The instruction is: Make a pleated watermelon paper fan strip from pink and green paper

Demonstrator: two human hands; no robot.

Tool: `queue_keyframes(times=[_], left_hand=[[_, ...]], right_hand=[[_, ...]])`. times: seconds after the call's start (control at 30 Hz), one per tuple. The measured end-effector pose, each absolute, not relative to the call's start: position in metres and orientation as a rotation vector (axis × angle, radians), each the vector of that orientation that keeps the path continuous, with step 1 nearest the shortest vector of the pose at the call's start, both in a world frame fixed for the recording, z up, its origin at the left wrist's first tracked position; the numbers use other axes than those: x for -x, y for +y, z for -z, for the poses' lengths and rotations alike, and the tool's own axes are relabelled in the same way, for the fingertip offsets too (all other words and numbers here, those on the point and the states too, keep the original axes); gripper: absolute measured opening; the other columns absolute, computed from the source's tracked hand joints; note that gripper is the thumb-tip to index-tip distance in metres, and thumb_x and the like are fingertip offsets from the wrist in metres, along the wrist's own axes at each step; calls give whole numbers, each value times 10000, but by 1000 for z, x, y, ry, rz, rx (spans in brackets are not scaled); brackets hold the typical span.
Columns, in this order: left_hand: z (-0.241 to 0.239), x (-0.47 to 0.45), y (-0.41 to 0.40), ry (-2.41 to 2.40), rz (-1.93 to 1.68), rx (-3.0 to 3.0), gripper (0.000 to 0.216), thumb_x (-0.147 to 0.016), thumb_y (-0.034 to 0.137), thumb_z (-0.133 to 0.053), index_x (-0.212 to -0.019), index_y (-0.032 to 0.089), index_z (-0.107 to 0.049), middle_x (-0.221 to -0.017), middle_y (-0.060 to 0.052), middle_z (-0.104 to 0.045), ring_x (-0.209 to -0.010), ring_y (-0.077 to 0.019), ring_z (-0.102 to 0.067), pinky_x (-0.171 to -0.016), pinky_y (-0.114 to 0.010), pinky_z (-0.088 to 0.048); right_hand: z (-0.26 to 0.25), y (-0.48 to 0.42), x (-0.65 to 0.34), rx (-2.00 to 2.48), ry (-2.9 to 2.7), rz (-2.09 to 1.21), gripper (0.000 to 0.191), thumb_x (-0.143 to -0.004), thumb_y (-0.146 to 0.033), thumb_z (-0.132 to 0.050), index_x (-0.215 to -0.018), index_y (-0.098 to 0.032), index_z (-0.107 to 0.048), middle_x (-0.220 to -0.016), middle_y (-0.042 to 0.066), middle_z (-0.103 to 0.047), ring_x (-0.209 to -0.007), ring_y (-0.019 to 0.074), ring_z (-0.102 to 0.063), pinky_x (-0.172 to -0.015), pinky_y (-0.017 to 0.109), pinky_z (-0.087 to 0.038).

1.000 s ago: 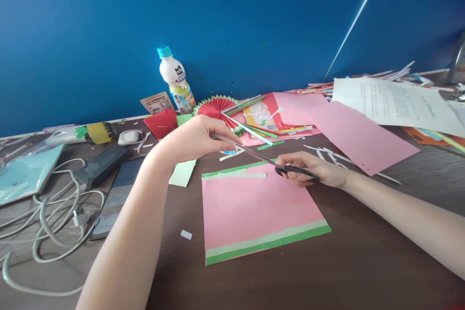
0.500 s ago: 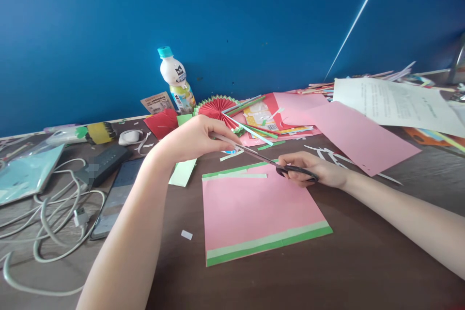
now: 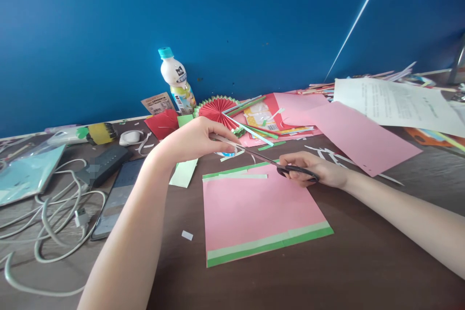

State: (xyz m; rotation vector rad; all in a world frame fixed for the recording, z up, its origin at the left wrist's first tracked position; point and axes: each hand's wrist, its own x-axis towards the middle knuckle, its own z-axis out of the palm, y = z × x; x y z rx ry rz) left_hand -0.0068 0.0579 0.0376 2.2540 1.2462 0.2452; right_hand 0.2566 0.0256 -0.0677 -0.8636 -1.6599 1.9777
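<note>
My right hand [image 3: 303, 168] grips a pair of black-handled scissors [image 3: 267, 158] by the loops, the blades pointing left. At their tips, my left hand [image 3: 203, 141] pinches a thin pale paper strip [image 3: 224, 140], which lies along the blades. A narrow white sliver [image 3: 250, 156] curls down below the blades. Beneath the scissors rests a pink sheet [image 3: 261, 208] with green bands [image 3: 272, 244] along its near and far edges. A loose pale green strip [image 3: 250, 176] lies across the sheet near its far edge. Part of a blue-and-white item [image 3: 227, 154] shows below my left fingers.
A bottle [image 3: 178, 80] stands by the blue wall, beside a red pleated paper fan [image 3: 214, 110]. Pink paper [image 3: 366, 140] and a printed sheet [image 3: 392, 104] lie right. White cables [image 3: 47, 218], a phone [image 3: 116, 203] and a black box [image 3: 105, 164] are at left.
Both hands stay almost where they were. A thin white sliver now hangs curled beneath the blades, and more of the blue-and-white item shows under my left fingers.
</note>
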Motion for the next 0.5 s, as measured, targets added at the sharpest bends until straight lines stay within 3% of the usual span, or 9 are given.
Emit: queue_keyframes(times=[0.27,0.5], left_hand=[[-37,5,56,1294,-307,-2258,246,-709,333,-631,-920,245,-719,-781,39,-691,-626,-86,-559,-588,-179,-432],[-34,7,58,1237,-346,-2256,163,-711,331,-636,-788,212,-716,-730,39,-685,-639,-94,-589,-557,-167,-426]], right_hand=[[69,26,-257,872,-1663,-1957,300,-744,-372,-651,-713,-157,-445,-548,-87,-320,-417,5,-186,-378,180,-110],[70,26,-257,825,-1645,-1966,245,-752,-324,-628,-712,-155,-455,-538,-89,-318,-412,8,-174,-371,180,-106]])
